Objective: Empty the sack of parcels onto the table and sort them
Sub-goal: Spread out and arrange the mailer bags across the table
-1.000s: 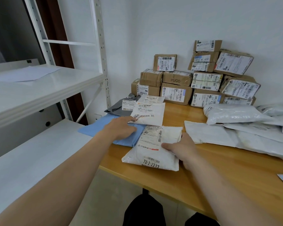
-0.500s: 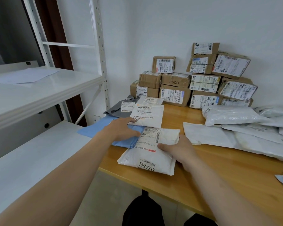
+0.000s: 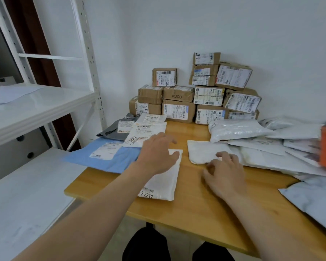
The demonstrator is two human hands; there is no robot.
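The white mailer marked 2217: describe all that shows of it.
The white mailer is a soft, wrinkled, plastic-looking pouch lying flat on the table near its front edge. A barcode and printed "-2-2217" show at its near end. The left hand rests flat on its far end; the forearm hides its left part.

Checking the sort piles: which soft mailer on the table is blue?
The blue mailer at the left edge of the table, nearer than the grey mailer; others look white.
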